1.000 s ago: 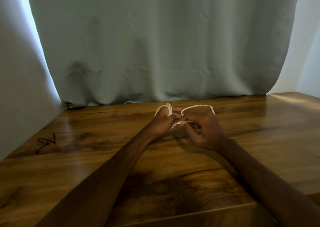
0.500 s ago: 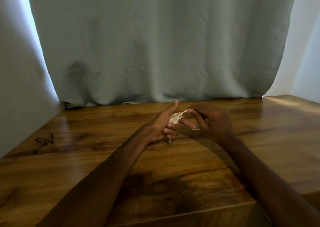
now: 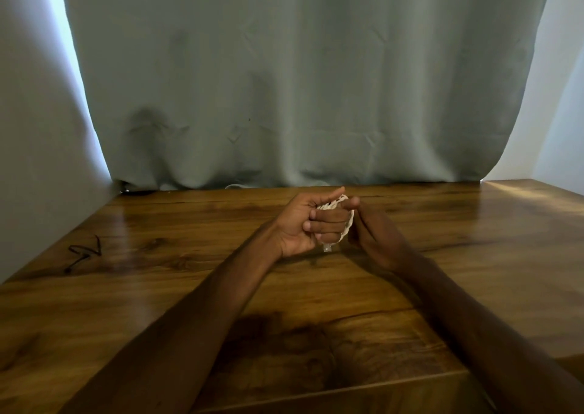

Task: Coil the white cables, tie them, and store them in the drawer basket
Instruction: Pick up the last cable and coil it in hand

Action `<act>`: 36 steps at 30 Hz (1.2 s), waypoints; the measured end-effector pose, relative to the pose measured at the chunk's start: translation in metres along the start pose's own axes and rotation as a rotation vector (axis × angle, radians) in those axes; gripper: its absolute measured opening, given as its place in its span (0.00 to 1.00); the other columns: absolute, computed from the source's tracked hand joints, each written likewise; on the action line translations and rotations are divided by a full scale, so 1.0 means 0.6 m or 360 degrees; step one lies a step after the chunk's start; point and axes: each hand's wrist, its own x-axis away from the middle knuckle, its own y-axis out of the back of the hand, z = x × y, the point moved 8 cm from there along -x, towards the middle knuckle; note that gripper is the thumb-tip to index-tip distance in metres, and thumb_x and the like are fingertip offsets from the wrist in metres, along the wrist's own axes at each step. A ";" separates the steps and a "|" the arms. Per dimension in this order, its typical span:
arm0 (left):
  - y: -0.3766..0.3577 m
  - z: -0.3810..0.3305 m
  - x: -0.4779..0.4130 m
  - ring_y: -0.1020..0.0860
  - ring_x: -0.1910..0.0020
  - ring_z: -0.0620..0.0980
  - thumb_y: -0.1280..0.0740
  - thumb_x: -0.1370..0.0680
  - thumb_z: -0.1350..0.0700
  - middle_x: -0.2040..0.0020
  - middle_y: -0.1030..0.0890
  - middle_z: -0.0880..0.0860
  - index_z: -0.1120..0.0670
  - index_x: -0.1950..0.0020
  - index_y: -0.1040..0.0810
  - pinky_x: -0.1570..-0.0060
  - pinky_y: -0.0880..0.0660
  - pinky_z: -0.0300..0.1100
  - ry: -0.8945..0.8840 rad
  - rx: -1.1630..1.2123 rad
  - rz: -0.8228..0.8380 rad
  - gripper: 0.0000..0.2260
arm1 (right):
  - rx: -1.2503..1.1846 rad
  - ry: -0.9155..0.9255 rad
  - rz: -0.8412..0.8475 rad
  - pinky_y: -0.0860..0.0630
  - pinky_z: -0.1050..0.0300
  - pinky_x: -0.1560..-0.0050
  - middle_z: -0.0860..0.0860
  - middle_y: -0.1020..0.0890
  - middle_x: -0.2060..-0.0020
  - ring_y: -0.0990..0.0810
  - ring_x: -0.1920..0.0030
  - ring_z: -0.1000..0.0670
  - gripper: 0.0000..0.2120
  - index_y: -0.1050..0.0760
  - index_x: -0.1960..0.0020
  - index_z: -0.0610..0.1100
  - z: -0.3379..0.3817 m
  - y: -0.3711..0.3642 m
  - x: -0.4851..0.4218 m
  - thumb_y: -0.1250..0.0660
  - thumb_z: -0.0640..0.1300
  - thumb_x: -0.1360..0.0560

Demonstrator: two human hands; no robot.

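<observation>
Above the desk (image 3: 158, 287), the left hand (image 3: 300, 224) curls its fingers (image 3: 328, 216) round the coiled white cable (image 3: 332, 205); the right hand (image 3: 374, 236) touches it, grip unclear.

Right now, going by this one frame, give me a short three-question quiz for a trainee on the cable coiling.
1. True or false: the white cable coil lies untouched, flat on the wooden table.
2. What hangs just below the left hand? A: the cable's connector end. B: a basket. C: a pair of scissors.
3. Fill in: the black twist tie lies on the table, far to the person's ____ side.

Key
1. False: the left hand grips the coil above the table.
2. A.
3. Left.
</observation>
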 end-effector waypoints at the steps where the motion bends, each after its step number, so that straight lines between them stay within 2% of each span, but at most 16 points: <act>1: 0.003 -0.001 0.000 0.45 0.81 0.43 0.45 0.15 0.51 0.78 0.36 0.42 0.61 0.45 0.20 0.77 0.41 0.34 -0.0024 0.0034 -0.0031 0.18 | 0.0034 -0.0042 0.0039 0.27 0.56 0.61 0.58 0.20 0.64 0.20 0.64 0.56 0.12 0.26 0.48 0.53 -0.011 -0.008 0.000 0.48 0.50 0.15; 3: 0.009 -0.003 -0.002 0.43 0.81 0.42 0.44 0.15 0.51 0.78 0.37 0.43 0.65 0.37 0.22 0.76 0.41 0.34 -0.0081 0.0109 -0.0048 0.20 | 0.0085 -0.0074 0.0185 0.23 0.52 0.55 0.57 0.16 0.54 0.17 0.56 0.57 0.13 0.25 0.39 0.52 -0.025 -0.026 -0.002 0.46 0.52 0.15; 5: 0.009 -0.006 -0.006 0.43 0.80 0.42 0.43 0.16 0.52 0.77 0.35 0.44 0.67 0.33 0.25 0.75 0.40 0.34 -0.0138 0.0201 -0.0007 0.21 | 0.0102 0.0005 0.0320 0.22 0.55 0.41 0.58 0.19 0.36 0.18 0.39 0.56 0.19 0.31 0.26 0.52 -0.018 -0.040 -0.004 0.42 0.52 0.16; 7: 0.008 -0.009 -0.011 0.41 0.80 0.43 0.42 0.15 0.54 0.75 0.35 0.44 0.68 0.29 0.28 0.74 0.39 0.34 -0.0217 0.0264 -0.0020 0.21 | 0.0144 0.0066 0.0344 0.24 0.58 0.37 0.57 0.22 0.32 0.20 0.35 0.56 0.22 0.33 0.23 0.49 -0.006 -0.043 -0.003 0.41 0.50 0.17; 8: 0.009 -0.012 -0.013 0.39 0.79 0.43 0.43 0.15 0.56 0.74 0.34 0.45 0.68 0.28 0.30 0.73 0.37 0.34 -0.0275 0.0267 -0.0081 0.20 | 0.0225 0.0082 0.0354 0.23 0.57 0.41 0.54 0.19 0.35 0.19 0.39 0.54 0.20 0.30 0.27 0.48 -0.002 -0.045 -0.002 0.42 0.50 0.17; 10: 0.019 -0.021 -0.014 0.35 0.78 0.42 0.45 0.14 0.58 0.70 0.28 0.45 0.67 0.28 0.31 0.72 0.35 0.33 -0.0430 0.0253 -0.0271 0.18 | 0.0505 0.0064 0.0415 0.23 0.52 0.52 0.47 0.16 0.47 0.17 0.49 0.46 0.15 0.24 0.41 0.45 0.001 -0.053 0.005 0.44 0.52 0.18; 12: 0.033 -0.036 -0.015 0.33 0.76 0.41 0.45 0.15 0.59 0.66 0.24 0.45 0.66 0.29 0.31 0.70 0.33 0.33 -0.0585 0.0269 -0.0418 0.17 | 0.0669 0.0039 0.0492 0.29 0.53 0.57 0.47 0.18 0.54 0.19 0.54 0.45 0.12 0.27 0.50 0.47 0.009 -0.063 0.014 0.44 0.53 0.17; 15: 0.060 -0.053 -0.010 0.31 0.73 0.41 0.45 0.15 0.60 0.66 0.21 0.46 0.60 0.40 0.25 0.70 0.31 0.33 -0.0704 0.0299 -0.0567 0.11 | 0.0698 0.0174 0.0455 0.36 0.55 0.58 0.52 0.20 0.52 0.21 0.54 0.49 0.07 0.28 0.48 0.50 0.043 -0.069 0.014 0.42 0.50 0.17; 17: 0.080 -0.052 -0.004 0.30 0.73 0.41 0.44 0.15 0.61 0.67 0.21 0.47 0.58 0.43 0.23 0.72 0.30 0.35 -0.0722 0.0278 -0.0699 0.11 | 0.0664 0.0218 0.0538 0.34 0.55 0.59 0.53 0.19 0.55 0.22 0.58 0.51 0.06 0.28 0.48 0.50 0.056 -0.082 0.013 0.43 0.48 0.16; 19: 0.100 -0.051 0.004 0.29 0.72 0.42 0.42 0.16 0.62 0.64 0.18 0.49 0.60 0.41 0.23 0.72 0.30 0.36 -0.0768 0.0271 -0.0843 0.09 | 0.0642 0.0221 0.0601 0.34 0.56 0.62 0.53 0.21 0.60 0.26 0.65 0.54 0.07 0.28 0.47 0.49 0.059 -0.091 0.012 0.44 0.49 0.15; 22: 0.114 -0.056 0.011 0.27 0.73 0.42 0.39 0.17 0.64 0.59 0.15 0.52 0.63 0.43 0.22 0.71 0.32 0.36 -0.0826 0.0239 -0.1001 0.08 | 0.0632 0.0211 0.0515 0.37 0.56 0.64 0.51 0.20 0.61 0.29 0.68 0.55 0.11 0.26 0.48 0.47 0.057 -0.079 0.007 0.44 0.51 0.15; 24: 0.123 -0.063 0.016 0.26 0.74 0.43 0.39 0.17 0.65 0.57 0.14 0.53 0.63 0.44 0.22 0.73 0.33 0.35 -0.0882 0.0250 -0.1083 0.06 | 0.0616 0.0207 0.0474 0.33 0.53 0.66 0.51 0.19 0.63 0.27 0.69 0.54 0.15 0.25 0.49 0.47 0.057 -0.072 0.007 0.46 0.54 0.16; 26: 0.137 -0.070 0.024 0.26 0.74 0.43 0.38 0.17 0.65 0.57 0.14 0.53 0.63 0.41 0.24 0.74 0.32 0.35 -0.0924 0.0206 -0.1173 0.06 | 0.0594 0.0215 0.0472 0.29 0.52 0.67 0.53 0.21 0.65 0.26 0.69 0.54 0.17 0.25 0.49 0.47 0.063 -0.069 0.009 0.47 0.56 0.17; 31: 0.187 -0.084 0.055 0.25 0.75 0.44 0.41 0.15 0.63 0.58 0.13 0.53 0.61 0.36 0.26 0.76 0.31 0.37 -0.0921 -0.0074 -0.1450 0.09 | 0.0651 0.0286 0.0300 0.29 0.55 0.69 0.53 0.19 0.66 0.24 0.70 0.52 0.20 0.19 0.49 0.49 0.066 -0.044 0.002 0.46 0.58 0.18; 34: 0.199 -0.085 0.062 0.24 0.73 0.44 0.41 0.15 0.63 0.54 0.14 0.54 0.61 0.33 0.26 0.77 0.29 0.37 -0.0888 -0.0192 -0.1486 0.11 | 0.0643 0.0318 0.0170 0.30 0.56 0.72 0.54 0.19 0.68 0.26 0.72 0.53 0.23 0.17 0.50 0.48 0.066 -0.024 0.000 0.47 0.60 0.19; 36: 0.193 -0.084 0.057 0.23 0.72 0.44 0.43 0.14 0.62 0.54 0.14 0.53 0.60 0.32 0.27 0.77 0.28 0.37 -0.0827 -0.0424 -0.1476 0.12 | 0.0629 0.0369 0.0077 0.29 0.55 0.73 0.53 0.19 0.69 0.26 0.73 0.52 0.22 0.16 0.52 0.47 0.072 -0.013 0.001 0.44 0.60 0.19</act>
